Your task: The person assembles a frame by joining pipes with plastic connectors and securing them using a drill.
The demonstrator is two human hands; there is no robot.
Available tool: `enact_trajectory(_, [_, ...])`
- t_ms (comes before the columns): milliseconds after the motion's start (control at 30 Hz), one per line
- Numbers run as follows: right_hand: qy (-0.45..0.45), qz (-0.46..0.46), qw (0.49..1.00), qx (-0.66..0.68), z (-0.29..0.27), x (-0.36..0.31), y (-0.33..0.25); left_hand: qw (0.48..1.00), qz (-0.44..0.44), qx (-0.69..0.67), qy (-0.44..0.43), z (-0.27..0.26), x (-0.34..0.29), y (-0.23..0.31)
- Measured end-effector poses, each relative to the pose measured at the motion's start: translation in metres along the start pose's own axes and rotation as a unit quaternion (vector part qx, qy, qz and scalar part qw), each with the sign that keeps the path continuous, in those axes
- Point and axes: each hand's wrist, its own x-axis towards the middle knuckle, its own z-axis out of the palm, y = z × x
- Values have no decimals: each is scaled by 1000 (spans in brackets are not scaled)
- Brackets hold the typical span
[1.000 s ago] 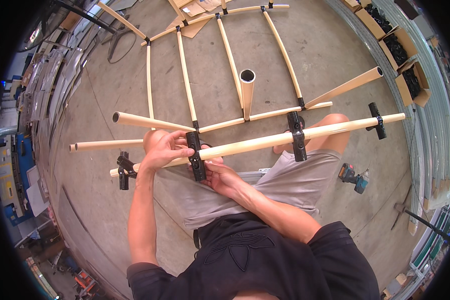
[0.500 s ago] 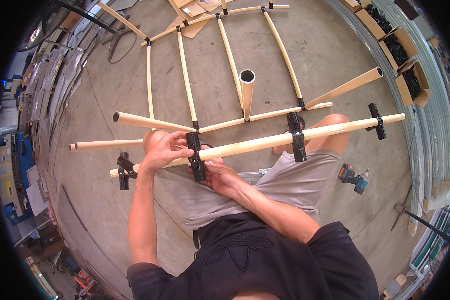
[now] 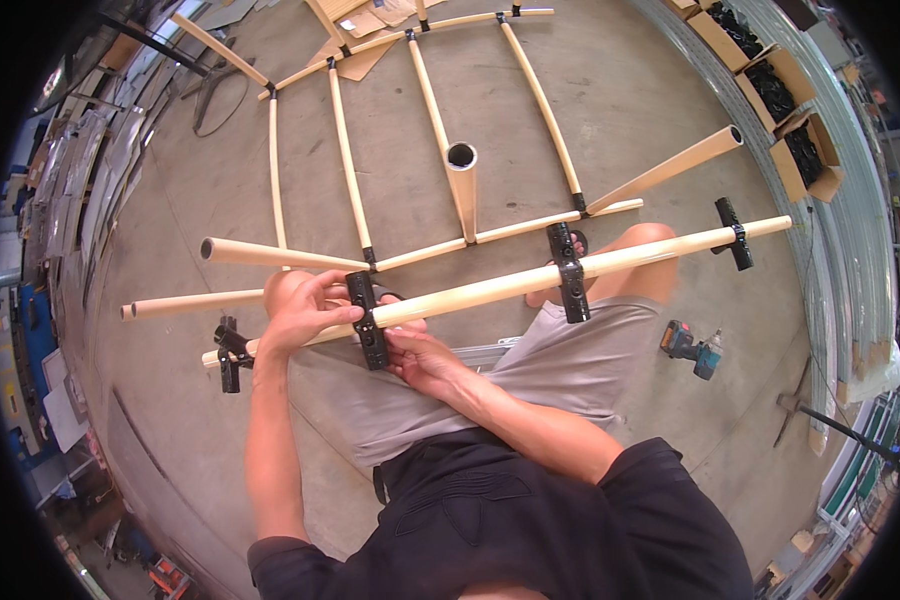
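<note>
A long cream pipe lies across my lap, with black pipe connectors clamped around it. My left hand is closed on the left side of one black pipe connector, its thumb pressed near the middle. From below and to the right, my right hand grips the same connector; some of its fingertips are hidden beneath the pipe. Another connector sits farther right over my knee, and one more is near the pipe's right end. At the left end, a connector cluster hangs beside my left wrist.
Ahead on the concrete floor stands a cream pipe frame with black joints; several pipes stick up toward me. A cordless drill lies right of my leg. Cardboard boxes of black parts and long metal profiles line the right side.
The whole view has shifted slightly, so everything appears a little farther left. Both hands stay on the same connector, with no clear change in grip.
</note>
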Motion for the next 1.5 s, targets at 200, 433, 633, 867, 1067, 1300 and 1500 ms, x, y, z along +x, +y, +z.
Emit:
enact_trajectory(200, [-29,28,999,3,-4,3,-1,1000,-4,-8,-3,-1,0,1])
enact_trajectory(433, [9,-4,998,-62,0,6,-4,999,37,-14,16,-1,1,8])
enact_trajectory(633, [-4,17,999,-50,14,-9,-11,997,17,66,38,-9,14,-9])
enact_trajectory(867, [117,-3,993,-31,8,-15,-7,995,12,97,18,-11,22,-20])
enact_trajectory(1067, [83,7,995,-45,25,-19,-10,994,11,107,10,-12,14,-4])
enact_trajectory(1300, [77,-6,996,-41,15,-18,-8,995,11,96,4,-14,18,-8])
enact_trajectory(1500, [74,0,996,-56,14,-14,-2,999,0,33,-2,-13,12,-5])
